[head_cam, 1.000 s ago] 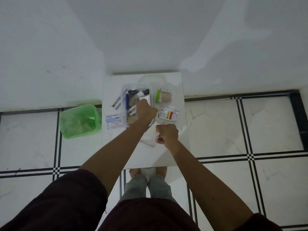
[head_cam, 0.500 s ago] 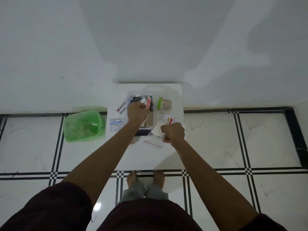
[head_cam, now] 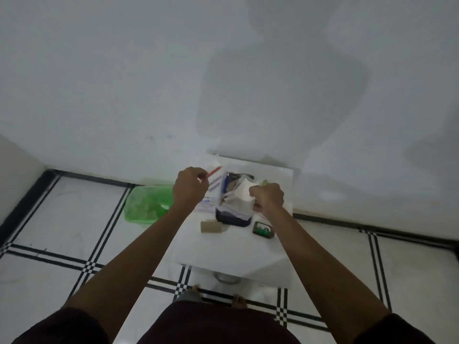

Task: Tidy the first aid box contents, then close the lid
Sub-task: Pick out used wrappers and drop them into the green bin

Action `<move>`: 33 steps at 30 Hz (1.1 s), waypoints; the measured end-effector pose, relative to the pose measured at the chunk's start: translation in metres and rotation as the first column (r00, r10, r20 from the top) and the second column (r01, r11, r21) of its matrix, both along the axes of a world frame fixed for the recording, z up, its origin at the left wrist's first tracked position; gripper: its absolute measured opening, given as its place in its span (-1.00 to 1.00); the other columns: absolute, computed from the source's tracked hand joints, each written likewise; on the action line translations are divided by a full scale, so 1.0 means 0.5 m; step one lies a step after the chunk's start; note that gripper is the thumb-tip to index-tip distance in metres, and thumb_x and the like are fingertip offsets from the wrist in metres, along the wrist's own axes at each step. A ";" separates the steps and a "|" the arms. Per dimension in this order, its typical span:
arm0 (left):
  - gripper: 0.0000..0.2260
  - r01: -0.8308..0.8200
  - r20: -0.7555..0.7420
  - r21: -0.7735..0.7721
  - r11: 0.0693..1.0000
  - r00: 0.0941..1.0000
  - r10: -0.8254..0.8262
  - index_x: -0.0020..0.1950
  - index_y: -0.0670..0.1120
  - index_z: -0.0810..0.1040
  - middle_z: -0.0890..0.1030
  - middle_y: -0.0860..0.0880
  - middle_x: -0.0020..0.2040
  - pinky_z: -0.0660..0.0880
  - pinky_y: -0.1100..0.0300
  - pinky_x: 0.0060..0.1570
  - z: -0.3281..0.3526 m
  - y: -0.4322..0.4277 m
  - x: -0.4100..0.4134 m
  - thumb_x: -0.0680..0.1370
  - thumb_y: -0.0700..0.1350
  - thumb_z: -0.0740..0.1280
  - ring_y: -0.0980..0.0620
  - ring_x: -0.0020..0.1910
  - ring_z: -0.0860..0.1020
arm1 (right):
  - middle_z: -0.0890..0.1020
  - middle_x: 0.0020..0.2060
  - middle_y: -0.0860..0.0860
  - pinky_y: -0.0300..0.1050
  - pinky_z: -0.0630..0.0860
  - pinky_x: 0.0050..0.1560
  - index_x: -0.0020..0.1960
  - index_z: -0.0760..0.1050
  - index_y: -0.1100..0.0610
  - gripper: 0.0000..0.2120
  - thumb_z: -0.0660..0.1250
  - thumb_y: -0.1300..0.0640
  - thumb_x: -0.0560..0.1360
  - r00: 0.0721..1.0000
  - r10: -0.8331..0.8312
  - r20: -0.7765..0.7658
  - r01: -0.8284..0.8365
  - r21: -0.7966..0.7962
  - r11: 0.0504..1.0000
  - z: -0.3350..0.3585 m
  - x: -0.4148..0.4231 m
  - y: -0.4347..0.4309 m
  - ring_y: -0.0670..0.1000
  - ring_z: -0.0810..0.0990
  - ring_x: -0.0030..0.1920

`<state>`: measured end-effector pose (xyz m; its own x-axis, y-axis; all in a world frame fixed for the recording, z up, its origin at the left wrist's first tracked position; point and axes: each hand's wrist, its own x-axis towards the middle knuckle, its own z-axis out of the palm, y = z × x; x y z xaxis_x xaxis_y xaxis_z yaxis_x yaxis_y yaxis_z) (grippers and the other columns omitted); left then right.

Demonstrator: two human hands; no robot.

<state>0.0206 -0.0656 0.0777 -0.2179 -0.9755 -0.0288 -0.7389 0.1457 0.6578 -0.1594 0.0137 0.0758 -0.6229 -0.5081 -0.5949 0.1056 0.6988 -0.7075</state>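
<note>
box [head_cam: 232, 217] contents blurred, partly hidden behind white packet [head_cam: 244, 196]

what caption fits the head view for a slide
Standing at a small white table, the left hand holds a thin red strip while the right hand holds white packets over the open first aid box.

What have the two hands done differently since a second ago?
The left hand has lifted out of the first aid box to its left side, pinching a thin red strip. The right hand now holds a white packet over the box. The green container stays on the floor.
</note>
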 end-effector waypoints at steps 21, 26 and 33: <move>-0.91 0.197 0.554 0.112 0.974 0.801 -0.226 -0.32 -0.20 0.54 0.51 -0.14 -0.31 0.41 0.14 -0.57 -0.491 -0.449 0.549 0.28 -0.36 0.39 -0.14 -0.41 0.49 | 0.64 -0.33 0.13 -0.27 0.47 -0.52 -0.15 0.54 0.30 -0.88 0.36 0.24 0.39 0.949 0.314 -0.022 -0.302 0.219 0.928 -0.449 0.553 -0.573 0.04 0.59 -0.50; -0.84 0.261 0.595 0.186 0.947 0.737 -0.320 -0.37 -0.18 0.47 0.48 -0.12 -0.33 0.35 0.19 -0.61 -0.747 -0.554 0.625 0.25 -0.33 0.44 -0.12 -0.50 0.46 | 0.66 -0.20 0.20 -0.09 0.58 -0.31 -0.09 0.53 0.30 -0.84 0.37 0.22 0.40 0.936 0.342 -0.078 -0.301 0.322 0.898 -0.715 0.622 -0.667 0.15 0.64 -0.27; -0.83 0.342 0.652 0.245 0.907 0.634 -0.415 -0.34 -0.17 0.49 0.54 -0.12 -0.31 0.26 0.27 -0.60 -1.060 -0.635 0.633 0.20 -0.32 0.45 -0.07 -0.58 0.46 | 0.65 -0.07 0.24 -0.12 0.43 -0.22 0.02 0.54 0.35 -0.73 0.38 0.13 0.48 0.897 0.439 -0.041 -0.396 0.361 0.844 -1.021 0.668 -0.753 0.21 0.64 -0.05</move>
